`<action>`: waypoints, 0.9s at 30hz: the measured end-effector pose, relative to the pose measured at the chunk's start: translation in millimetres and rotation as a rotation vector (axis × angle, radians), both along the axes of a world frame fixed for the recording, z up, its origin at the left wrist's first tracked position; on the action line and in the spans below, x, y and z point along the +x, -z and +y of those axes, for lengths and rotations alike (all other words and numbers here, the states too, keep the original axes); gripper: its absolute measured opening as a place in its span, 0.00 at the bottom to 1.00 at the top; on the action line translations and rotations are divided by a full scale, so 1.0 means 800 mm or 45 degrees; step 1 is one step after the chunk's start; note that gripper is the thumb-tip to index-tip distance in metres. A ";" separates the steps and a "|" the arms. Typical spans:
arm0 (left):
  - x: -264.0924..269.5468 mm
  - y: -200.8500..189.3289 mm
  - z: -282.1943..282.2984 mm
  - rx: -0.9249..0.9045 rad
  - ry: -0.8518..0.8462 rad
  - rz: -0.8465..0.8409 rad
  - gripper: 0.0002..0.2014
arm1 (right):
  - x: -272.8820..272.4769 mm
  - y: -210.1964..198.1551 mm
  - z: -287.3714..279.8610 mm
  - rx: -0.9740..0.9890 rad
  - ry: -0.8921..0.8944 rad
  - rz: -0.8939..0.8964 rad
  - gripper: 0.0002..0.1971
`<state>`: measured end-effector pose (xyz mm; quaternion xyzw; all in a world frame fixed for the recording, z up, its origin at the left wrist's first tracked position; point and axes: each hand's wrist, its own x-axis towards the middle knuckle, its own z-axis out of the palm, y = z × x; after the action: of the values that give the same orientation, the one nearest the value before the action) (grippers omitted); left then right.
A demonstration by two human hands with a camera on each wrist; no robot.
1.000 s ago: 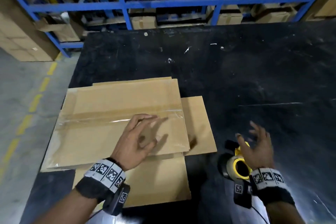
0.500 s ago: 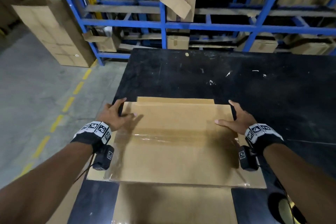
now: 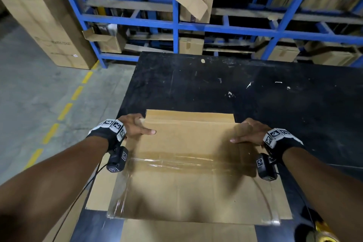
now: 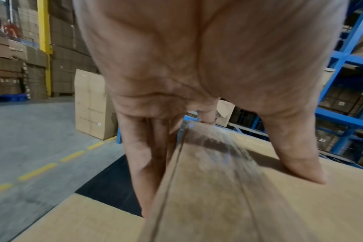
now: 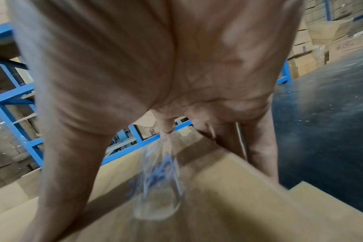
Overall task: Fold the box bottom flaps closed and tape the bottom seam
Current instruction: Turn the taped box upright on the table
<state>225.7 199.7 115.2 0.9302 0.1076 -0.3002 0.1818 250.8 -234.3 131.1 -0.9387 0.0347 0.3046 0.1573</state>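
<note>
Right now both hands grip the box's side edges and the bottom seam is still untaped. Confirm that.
Not quite. The left hand and right hand do grip the box edges, but the head view shows clear tape already across the seam.

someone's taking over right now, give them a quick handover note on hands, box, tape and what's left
Left hand: grips the box's left edge, thumb on top, fingers down the side.
Right hand: grips the right edge the same way.
Box sits on the black table, bottom up, flaps folded shut.
Done: clear tape runs along the seam and wraps over both ends.
Tape dispenser: at the table's near right corner, let go.
Left: probably only turning the box over.
</note>
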 end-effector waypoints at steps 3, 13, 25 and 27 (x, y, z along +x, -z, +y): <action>-0.003 -0.014 0.005 -0.035 -0.064 -0.100 0.35 | -0.004 -0.015 -0.001 0.030 0.032 -0.122 0.45; -0.014 -0.171 0.008 -0.125 -0.196 -0.765 0.38 | -0.010 -0.153 -0.002 0.220 0.193 -0.655 0.45; -0.098 -0.197 0.000 -0.321 -0.298 -1.164 0.37 | -0.097 -0.182 -0.004 0.582 0.435 -1.036 0.38; -0.105 -0.187 0.000 -0.345 -0.276 -1.110 0.40 | -0.111 -0.172 -0.005 0.611 0.448 -0.990 0.42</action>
<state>141.6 199.5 264.7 0.9208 0.0775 0.1277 0.3602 162.2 -238.2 268.6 -0.9002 0.0603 -0.1002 0.4195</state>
